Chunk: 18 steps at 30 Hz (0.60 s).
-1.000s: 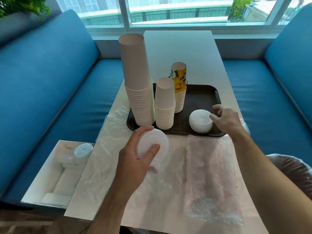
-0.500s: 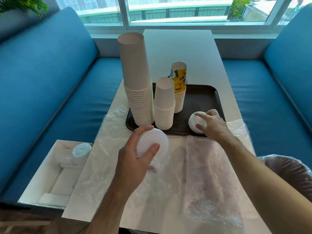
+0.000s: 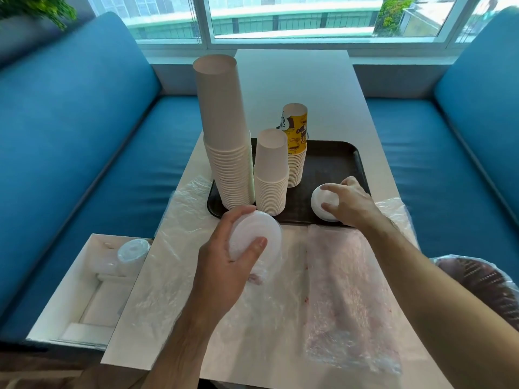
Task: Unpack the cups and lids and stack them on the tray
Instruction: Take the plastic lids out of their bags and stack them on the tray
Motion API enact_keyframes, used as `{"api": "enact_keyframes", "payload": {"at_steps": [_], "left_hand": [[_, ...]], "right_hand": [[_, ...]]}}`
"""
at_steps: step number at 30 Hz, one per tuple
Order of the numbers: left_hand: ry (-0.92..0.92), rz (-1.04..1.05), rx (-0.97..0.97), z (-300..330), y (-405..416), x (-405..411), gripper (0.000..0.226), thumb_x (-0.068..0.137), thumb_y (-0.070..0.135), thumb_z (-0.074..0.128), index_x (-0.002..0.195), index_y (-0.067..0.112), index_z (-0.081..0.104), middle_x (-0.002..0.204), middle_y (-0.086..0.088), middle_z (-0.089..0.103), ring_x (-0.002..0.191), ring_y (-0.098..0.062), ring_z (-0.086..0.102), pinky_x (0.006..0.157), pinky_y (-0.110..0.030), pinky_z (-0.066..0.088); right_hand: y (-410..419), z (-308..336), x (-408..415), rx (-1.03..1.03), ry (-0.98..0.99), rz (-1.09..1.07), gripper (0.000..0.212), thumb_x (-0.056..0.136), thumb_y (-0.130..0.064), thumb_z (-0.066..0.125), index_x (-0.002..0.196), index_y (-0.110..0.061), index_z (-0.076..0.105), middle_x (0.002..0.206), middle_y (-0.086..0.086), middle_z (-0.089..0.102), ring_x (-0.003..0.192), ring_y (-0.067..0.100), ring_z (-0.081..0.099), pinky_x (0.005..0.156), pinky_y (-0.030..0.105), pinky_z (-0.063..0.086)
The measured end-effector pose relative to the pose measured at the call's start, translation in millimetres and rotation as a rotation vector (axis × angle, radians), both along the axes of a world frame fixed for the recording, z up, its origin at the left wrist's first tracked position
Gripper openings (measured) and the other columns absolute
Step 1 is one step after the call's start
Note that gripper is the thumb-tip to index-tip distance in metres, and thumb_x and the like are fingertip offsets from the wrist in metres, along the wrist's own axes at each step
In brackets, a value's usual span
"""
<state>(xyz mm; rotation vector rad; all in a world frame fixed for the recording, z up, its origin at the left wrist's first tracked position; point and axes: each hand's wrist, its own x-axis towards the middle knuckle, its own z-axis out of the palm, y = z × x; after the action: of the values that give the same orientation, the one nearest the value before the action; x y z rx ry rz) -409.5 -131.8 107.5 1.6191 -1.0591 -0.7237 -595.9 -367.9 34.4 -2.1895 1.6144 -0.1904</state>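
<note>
On the table stands a dark tray [image 3: 334, 153] holding three upside-down cup stacks: a tall white one [image 3: 224, 130], a shorter white one [image 3: 271, 172] and a yellow-printed one [image 3: 295, 141]. At the tray's front right corner sits a small stack of white lids [image 3: 321, 200]; my right hand [image 3: 348, 203] grips it from the right, fingers curled over its top and side. My left hand [image 3: 224, 262] holds a larger stack of translucent lids [image 3: 255, 237] above the table, just in front of the tray.
Empty clear plastic wrappers [image 3: 348, 299] lie spread over the near half of the table. An open white box [image 3: 92, 284] with more wrapped lids sits on the blue bench at left. A lined bin [image 3: 480, 282] stands at right. Blue benches flank the table.
My right hand moved left from the tray's right edge onto the small lid stack and closed round it. The left hand and its lid stack stayed almost in place.
</note>
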Motion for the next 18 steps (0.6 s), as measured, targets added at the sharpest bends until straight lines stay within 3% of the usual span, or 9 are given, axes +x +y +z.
{"api": "enact_keyframes", "payload": {"at_steps": [4,7,10,13,18], "left_hand": [[-0.023,0.025,-0.002,0.3,2.8,1.3,0.046,0.087,0.031,0.073,0.112,0.06,0.047,0.111,0.045,0.04,0.105,0.001,0.052,0.066,-0.014,0.058],[0.009,0.02,-0.003,-0.1,3.5,0.8,0.046,0.087,0.028,0.073,0.112,0.057,0.049,0.114,0.04,0.042,0.102,-0.001,0.054,0.058,-0.015,0.056],[0.017,-0.004,-0.01,0.7,4.0,0.1,0.044,0.087,0.029,0.072,0.113,0.056,0.049,0.114,0.041,0.044,0.102,0.012,0.057,0.059,-0.014,0.055],[0.021,-0.026,-0.016,2.5,4.6,-1.1,0.042,0.086,0.034,0.069,0.114,0.057,0.049,0.114,0.039,0.048,0.099,0.023,0.054,0.059,-0.015,0.056],[0.014,-0.008,0.016,5.0,3.8,-3.7,0.042,0.078,0.045,0.066,0.115,0.055,0.049,0.116,0.037,0.048,0.098,0.002,0.059,0.062,-0.018,0.059]], "right_hand": [[21.4,22.8,6.3,-0.086,-0.169,0.015,0.045,0.094,-0.033,0.069,0.138,-0.03,0.059,0.137,0.006,0.05,0.116,0.025,0.057,0.093,0.034,0.049],[54.8,52.9,20.5,-0.021,-0.436,0.145,0.029,0.094,-0.027,0.07,0.123,-0.03,0.069,0.115,-0.005,0.064,0.091,0.01,0.063,0.078,0.022,0.056],[90.9,78.4,32.3,0.103,-0.61,0.325,0.022,0.091,-0.029,0.073,0.112,-0.034,0.072,0.103,-0.013,0.067,0.09,0.009,0.066,0.08,0.022,0.058],[113.1,87.3,38.4,0.135,-0.63,0.438,0.026,0.088,-0.03,0.077,0.112,-0.036,0.072,0.107,-0.019,0.066,0.096,0.006,0.067,0.084,0.02,0.057],[124.0,86.8,41.8,0.068,-0.605,0.434,0.029,0.085,-0.033,0.079,0.112,-0.038,0.071,0.105,-0.028,0.064,0.098,-0.001,0.064,0.085,0.014,0.055]]}}
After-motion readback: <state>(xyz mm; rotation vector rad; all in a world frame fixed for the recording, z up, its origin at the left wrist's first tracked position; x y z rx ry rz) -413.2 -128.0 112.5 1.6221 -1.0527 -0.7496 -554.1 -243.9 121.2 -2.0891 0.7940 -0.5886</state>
